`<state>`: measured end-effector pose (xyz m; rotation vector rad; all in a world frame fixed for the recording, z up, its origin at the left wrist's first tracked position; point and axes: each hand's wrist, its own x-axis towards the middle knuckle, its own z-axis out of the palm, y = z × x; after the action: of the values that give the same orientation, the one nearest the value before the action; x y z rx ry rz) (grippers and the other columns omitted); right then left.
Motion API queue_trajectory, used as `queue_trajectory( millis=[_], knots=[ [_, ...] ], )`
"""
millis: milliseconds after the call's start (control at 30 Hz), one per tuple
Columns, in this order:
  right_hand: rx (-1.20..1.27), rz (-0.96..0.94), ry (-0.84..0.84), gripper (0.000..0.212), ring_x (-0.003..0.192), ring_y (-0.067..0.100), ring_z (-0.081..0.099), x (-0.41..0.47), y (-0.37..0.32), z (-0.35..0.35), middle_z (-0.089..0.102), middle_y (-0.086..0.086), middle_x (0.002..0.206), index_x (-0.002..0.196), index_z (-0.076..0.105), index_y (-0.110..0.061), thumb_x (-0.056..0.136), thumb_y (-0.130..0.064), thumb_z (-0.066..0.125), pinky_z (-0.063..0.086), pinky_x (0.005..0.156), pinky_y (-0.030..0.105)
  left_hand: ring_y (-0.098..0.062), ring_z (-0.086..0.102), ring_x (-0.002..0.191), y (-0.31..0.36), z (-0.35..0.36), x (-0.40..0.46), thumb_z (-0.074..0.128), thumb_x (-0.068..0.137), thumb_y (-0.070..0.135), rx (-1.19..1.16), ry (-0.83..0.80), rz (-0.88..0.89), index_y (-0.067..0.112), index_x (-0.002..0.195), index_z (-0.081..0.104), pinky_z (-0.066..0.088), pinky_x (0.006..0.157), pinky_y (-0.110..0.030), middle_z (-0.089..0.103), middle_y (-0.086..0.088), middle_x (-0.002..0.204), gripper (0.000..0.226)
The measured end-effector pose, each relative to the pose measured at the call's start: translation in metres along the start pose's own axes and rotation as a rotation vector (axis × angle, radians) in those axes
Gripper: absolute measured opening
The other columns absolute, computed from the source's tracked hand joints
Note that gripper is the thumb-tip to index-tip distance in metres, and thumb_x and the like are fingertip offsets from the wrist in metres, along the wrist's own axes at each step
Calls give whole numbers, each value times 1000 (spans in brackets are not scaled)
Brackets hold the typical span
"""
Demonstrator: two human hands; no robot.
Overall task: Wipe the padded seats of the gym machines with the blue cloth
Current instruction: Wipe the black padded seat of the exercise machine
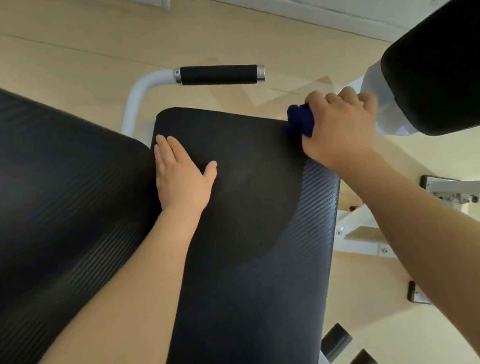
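The cloth (pixel 300 119) is dark blue and bunched into a small wad, most of it hidden inside the fist that holds it. It sits at the right edge of the seat (pixel 246 212), in the upper middle of the frame, pressed against the pad's rim. The right hand (pixel 339 126) is curled round it, knuckles up, with the wad sticking out on the hand's left side toward the seat.

The seat is a black pad with a fine ribbed texture, running from the centre of the frame down to the bottom edge. The left hand (pixel 179 172) lies flat on its upper left part, fingers straight and together, thumb spread to the right, holding nothing; it is well apart from the cloth.

A larger black pad (pixel 34 187) fills the left of the frame. A black-gripped handle (pixel 219 74) on a white tube shows above the seat. Another black pad (pixel 451 63) is at the upper right, just beside the right hand.
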<state>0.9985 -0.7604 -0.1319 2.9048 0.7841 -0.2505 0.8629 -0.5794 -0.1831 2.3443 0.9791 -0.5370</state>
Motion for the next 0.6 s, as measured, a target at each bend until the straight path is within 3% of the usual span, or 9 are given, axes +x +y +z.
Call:
queue_trajectory(
  millis=[67, 133, 200, 267, 333, 400, 467, 533, 600],
  knots=[
    [73, -85, -9, 44, 96, 37, 55, -9, -13, -6, 65, 15, 92, 117, 47, -9, 80, -32, 56, 37, 90, 47, -23, 5, 147, -4, 0, -14, 43, 96, 31, -109, 51, 105, 5, 149, 6, 8, 119, -33, 3, -12, 159, 69],
    [260, -168, -79, 46, 82, 33, 61, -19, -41, -6, 63, 11, 86, 123, 39, -10, 85, -32, 54, 47, 76, 42, -18, 20, 144, -3, -2, -30, 38, 98, 23, -326, 15, 188, 11, 148, 17, 19, 116, -31, 18, -7, 157, 55],
    [376, -202, -160, 60, 80, 27, 63, -29, -74, 3, 62, 9, 97, 136, 27, -14, 88, -32, 57, 53, 67, 41, -14, 33, 137, 2, -5, -43, 36, 99, 21, -493, -1, 272, 14, 146, 24, 29, 110, -28, 29, -5, 152, 50],
    [409, -278, -240, 83, 98, 29, 60, -36, -99, 14, 53, 14, 122, 147, 7, -22, 85, -31, 61, 54, 76, 43, -15, 31, 138, 7, -5, -50, 39, 97, 19, -453, 90, 340, 14, 146, 25, 26, 109, -24, 30, -5, 152, 50],
    [432, -342, -340, 91, 124, 33, 42, -34, -99, 19, 34, 15, 143, 149, 0, -26, 83, -34, 62, 41, 97, 47, -17, 23, 142, 12, 1, -53, 42, 96, 19, -329, 171, 366, 12, 147, 22, 16, 111, -23, 25, -6, 154, 55],
    [330, -409, -348, 83, 137, 31, 24, -28, -74, 23, 28, 7, 151, 148, 12, -27, 83, -42, 60, 24, 108, 51, -19, 15, 145, 13, 12, -52, 42, 95, 24, -219, 135, 406, 10, 148, 18, 8, 114, -26, 19, -8, 156, 59],
    [222, -467, -234, 65, 135, 32, 30, -24, -39, 30, 38, 8, 146, 144, 30, -28, 87, -40, 57, 26, 107, 54, -22, 9, 146, 8, 25, -43, 37, 97, 31, 42, 103, 484, 11, 149, 15, 2, 116, -32, 15, -8, 158, 59],
    [192, -529, -83, 47, 114, 38, 49, -24, -14, 38, 52, 16, 130, 134, 46, -23, 88, -26, 56, 44, 89, 51, -26, 9, 146, 4, 33, -32, 34, 98, 35, 298, 136, 553, 13, 149, 16, 1, 117, -37, 14, -10, 158, 58],
    [114, -582, 47, 37, 91, 36, 57, -22, -11, 44, 58, 18, 115, 124, 52, -21, 86, -21, 49, 48, 70, 42, -29, 14, 145, 6, 30, -18, 38, 97, 34, 381, 176, 556, 12, 148, 19, 5, 117, -41, 17, -14, 156, 59]
  ],
)
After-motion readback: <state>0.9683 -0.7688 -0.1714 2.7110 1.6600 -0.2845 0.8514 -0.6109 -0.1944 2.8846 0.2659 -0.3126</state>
